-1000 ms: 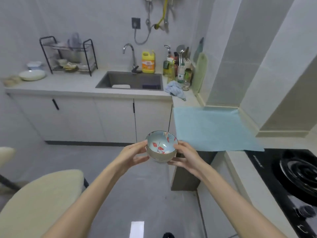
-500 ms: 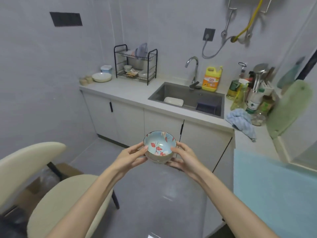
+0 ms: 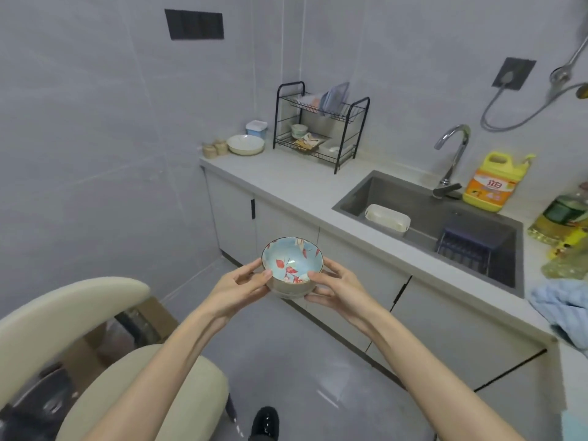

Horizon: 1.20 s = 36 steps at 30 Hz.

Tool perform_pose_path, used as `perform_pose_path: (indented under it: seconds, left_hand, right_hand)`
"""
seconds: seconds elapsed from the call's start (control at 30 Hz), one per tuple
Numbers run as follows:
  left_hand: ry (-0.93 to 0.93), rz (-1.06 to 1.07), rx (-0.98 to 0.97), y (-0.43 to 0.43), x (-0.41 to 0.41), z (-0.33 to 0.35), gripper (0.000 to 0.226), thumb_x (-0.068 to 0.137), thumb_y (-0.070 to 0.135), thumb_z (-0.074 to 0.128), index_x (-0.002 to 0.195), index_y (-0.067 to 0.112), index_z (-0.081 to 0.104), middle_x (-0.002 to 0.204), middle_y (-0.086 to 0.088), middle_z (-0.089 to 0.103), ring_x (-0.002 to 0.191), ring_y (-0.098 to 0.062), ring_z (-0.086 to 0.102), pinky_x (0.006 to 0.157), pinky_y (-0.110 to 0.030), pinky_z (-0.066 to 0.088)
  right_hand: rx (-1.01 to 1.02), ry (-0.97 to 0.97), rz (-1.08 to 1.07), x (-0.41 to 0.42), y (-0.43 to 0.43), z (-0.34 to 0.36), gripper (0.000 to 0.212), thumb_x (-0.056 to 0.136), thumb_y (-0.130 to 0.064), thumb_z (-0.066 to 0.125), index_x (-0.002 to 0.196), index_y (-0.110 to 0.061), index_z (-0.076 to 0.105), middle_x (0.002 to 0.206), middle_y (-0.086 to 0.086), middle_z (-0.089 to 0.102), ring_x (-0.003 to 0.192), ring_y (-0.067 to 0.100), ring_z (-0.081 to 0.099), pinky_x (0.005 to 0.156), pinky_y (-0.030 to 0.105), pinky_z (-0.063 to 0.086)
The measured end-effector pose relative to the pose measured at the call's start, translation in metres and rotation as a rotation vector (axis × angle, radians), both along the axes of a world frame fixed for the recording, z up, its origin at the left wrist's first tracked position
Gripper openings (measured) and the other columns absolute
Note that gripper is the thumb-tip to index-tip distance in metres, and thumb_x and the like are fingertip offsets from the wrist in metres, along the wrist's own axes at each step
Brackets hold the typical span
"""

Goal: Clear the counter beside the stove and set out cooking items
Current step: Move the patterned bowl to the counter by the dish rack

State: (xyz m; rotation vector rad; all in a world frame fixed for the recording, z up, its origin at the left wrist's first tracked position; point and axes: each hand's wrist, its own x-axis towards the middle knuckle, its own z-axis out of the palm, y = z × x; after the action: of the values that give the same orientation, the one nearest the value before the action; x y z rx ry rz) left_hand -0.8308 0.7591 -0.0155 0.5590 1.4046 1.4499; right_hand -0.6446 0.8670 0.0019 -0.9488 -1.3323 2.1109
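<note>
A small bowl [image 3: 292, 261], light blue inside with red leaf patterns and grey outside, is held in the air in front of me over the floor. My left hand [image 3: 237, 286] holds its left side, thumb on the rim. My right hand [image 3: 339, 286] cups its right side, thumb on the rim as well. The grey counter [image 3: 296, 183] with a black two-tier dish rack [image 3: 319, 125] lies beyond the bowl.
A sink [image 3: 426, 224] holds a white container and a dark basket. Yellow detergent jug [image 3: 491, 183] stands by the tap; oil bottles and a blue cloth [image 3: 561, 308] sit at right. A plate [image 3: 246, 144] and jars lie at the counter's far end. A cream chair [image 3: 105, 361] stands close left.
My view has swung left: the stove and blue mat have left the frame, the dish rack and sink have come closer. Both hands keep the same hold on the bowl.
</note>
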Motion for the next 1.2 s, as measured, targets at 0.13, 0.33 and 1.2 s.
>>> perform_pose_path:
  seconds: [0.13,0.33,1.2]
  left_hand:
    - [0.017,-0.011,0.02,0.054,-0.06,-0.003,0.112,0.033,0.051,0.093,0.131,0.012,0.056,0.106,-0.002,0.073,0.103,-0.021,0.067,0.095,-0.033,0.052]
    - [-0.001,-0.013,0.037,0.142,-0.15,0.009,0.089,0.054,0.035,0.086,0.132,0.009,0.054,0.107,-0.009,0.071,0.101,-0.021,0.068,0.079,-0.022,0.057]
    - [-0.084,0.12,-0.078,0.466,-0.428,-0.031,0.068,0.076,0.016,0.073,0.138,0.013,0.046,0.1,-0.002,0.074,0.098,-0.016,0.069,0.086,-0.025,0.054]
  right_hand:
    - [0.037,-0.014,0.03,-0.062,0.059,-0.005,0.051,0.087,-0.005,0.064,0.135,-0.013,0.048,0.12,0.009,0.065,0.098,0.028,0.069,0.075,0.034,0.058]
    - [0.048,-0.025,0.031,-0.154,0.149,0.0,0.05,0.087,-0.006,0.064,0.134,-0.013,0.049,0.12,0.01,0.066,0.104,0.033,0.067,0.091,0.044,0.054]
    - [-0.013,-0.111,0.205,-0.455,0.5,-0.036,0.051,0.084,-0.006,0.067,0.131,-0.019,0.054,0.112,0.011,0.069,0.097,0.027,0.066,0.09,0.043,0.055]
